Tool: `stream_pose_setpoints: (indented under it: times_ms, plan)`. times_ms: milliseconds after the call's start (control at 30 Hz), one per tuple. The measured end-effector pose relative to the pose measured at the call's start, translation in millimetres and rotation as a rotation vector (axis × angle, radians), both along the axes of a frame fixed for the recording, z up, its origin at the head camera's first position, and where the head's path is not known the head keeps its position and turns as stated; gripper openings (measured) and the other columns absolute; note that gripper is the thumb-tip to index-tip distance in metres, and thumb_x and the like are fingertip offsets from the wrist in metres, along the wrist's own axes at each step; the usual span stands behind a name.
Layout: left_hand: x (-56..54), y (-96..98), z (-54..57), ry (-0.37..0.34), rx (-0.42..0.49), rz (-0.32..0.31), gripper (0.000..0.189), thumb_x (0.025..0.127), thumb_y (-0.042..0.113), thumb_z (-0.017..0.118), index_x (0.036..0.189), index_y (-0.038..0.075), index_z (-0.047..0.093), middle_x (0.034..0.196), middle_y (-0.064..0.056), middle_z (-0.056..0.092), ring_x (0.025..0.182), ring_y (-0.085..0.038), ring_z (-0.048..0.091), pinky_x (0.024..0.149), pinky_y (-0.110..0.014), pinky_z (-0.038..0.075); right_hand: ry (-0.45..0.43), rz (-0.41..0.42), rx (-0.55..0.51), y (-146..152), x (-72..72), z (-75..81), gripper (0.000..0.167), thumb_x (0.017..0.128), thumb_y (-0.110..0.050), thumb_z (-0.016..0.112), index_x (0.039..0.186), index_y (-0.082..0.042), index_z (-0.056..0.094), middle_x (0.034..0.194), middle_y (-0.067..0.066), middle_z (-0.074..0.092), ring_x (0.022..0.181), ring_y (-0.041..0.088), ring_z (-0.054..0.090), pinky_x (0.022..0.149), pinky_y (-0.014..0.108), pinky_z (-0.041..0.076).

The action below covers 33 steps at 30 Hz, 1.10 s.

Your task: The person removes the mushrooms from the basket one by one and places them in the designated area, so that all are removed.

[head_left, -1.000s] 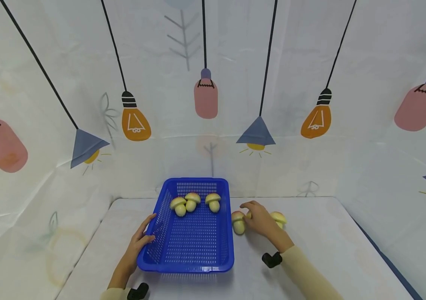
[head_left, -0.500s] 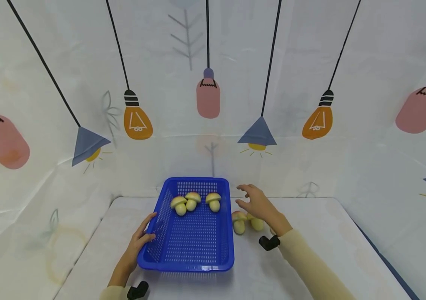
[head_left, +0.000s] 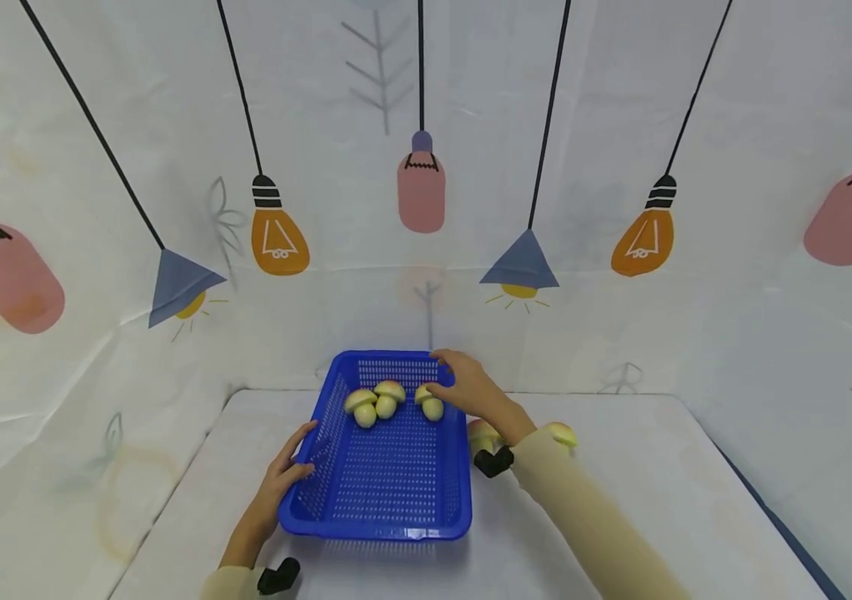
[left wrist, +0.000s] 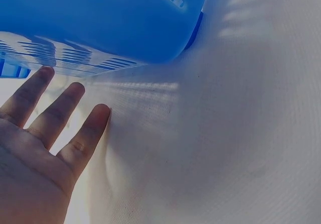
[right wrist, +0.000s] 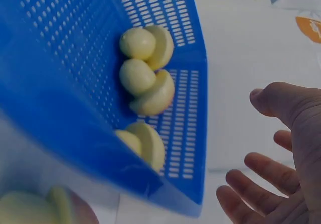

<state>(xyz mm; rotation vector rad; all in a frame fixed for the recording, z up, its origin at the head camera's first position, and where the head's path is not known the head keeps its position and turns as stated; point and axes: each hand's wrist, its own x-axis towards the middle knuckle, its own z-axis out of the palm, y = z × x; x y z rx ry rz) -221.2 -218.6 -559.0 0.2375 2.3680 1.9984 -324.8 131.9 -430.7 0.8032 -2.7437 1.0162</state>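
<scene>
A blue perforated plastic basket (head_left: 377,529) stands on the table with three toy mushrooms inside near its far end: one on the left (head_left: 362,408), one in the middle (head_left: 389,398) and one on the right (head_left: 433,408). My left hand (head_left: 274,492) rests against the basket's left side, its fingers (left wrist: 83,138) straight in the left wrist view. Over the far right corner hovers my right hand (head_left: 474,387), overlapping the right mushroom in the head view. In the right wrist view its spread fingers (right wrist: 253,189) hold nothing and lie beyond the basket's rim.
More mushrooms lie on the white table (head_left: 659,500) right of the basket: one beside its wall (head_left: 481,430), partly behind my right wrist, and another farther right (head_left: 563,434). A white sheet (head_left: 366,300) printed with lamps hangs behind the table.
My right hand has risen from the mushrooms on the table and moved left, over the basket's far right corner. The left hand stays at the basket's side.
</scene>
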Motion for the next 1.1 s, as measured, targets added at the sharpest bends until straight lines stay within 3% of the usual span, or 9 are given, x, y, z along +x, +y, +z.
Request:
stream_pose_setpoints:
  times_ms: [400, 733, 1100]
  plan:
    - [-0.9, -1.2, -0.7, -0.004, -0.002, 0.001, 0.07, 0.097, 0.018, 0.05, 0.163, 0.031, 0.029, 0.171, -0.018, 0.017, 0.141, -0.052, 0.038, 0.099, -0.054, 0.047, -0.107, -0.006, -0.013, -38.1, -15.7, -16.7, 0.06, 0.089, -0.019, 0.075, 0.142, 0.001, 0.055, 0.139, 0.027, 0.06, 0.13, 0.041, 0.057, 0.107, 0.054, 0.047]
    - [-4.1, -2.8, 0.8, -0.002, 0.001, 0.005, 0.072, 0.094, 0.018, 0.051, 0.162, 0.03, 0.031, 0.168, -0.02, 0.023, 0.136, -0.049, 0.044, 0.094, -0.051, 0.05, -0.285, -0.133, 0.077, -52.4, -28.5, -31.8, 0.079, 0.088, -0.03, 0.081, 0.153, -0.007, 0.043, 0.154, 0.022, 0.049, 0.143, 0.04, 0.045, 0.115, 0.053, 0.039]
    - [-3.7, -2.1, 0.0, 0.001, -0.023, 0.021, 0.071, 0.095, 0.02, 0.052, 0.162, 0.031, 0.031, 0.169, -0.019, 0.022, 0.138, -0.05, 0.043, 0.096, -0.053, 0.05, -0.314, -0.142, 0.17, -56.8, -32.1, -36.2, 0.087, 0.086, -0.037, 0.083, 0.155, -0.006, 0.04, 0.156, 0.023, 0.046, 0.145, 0.045, 0.041, 0.115, 0.058, 0.037]
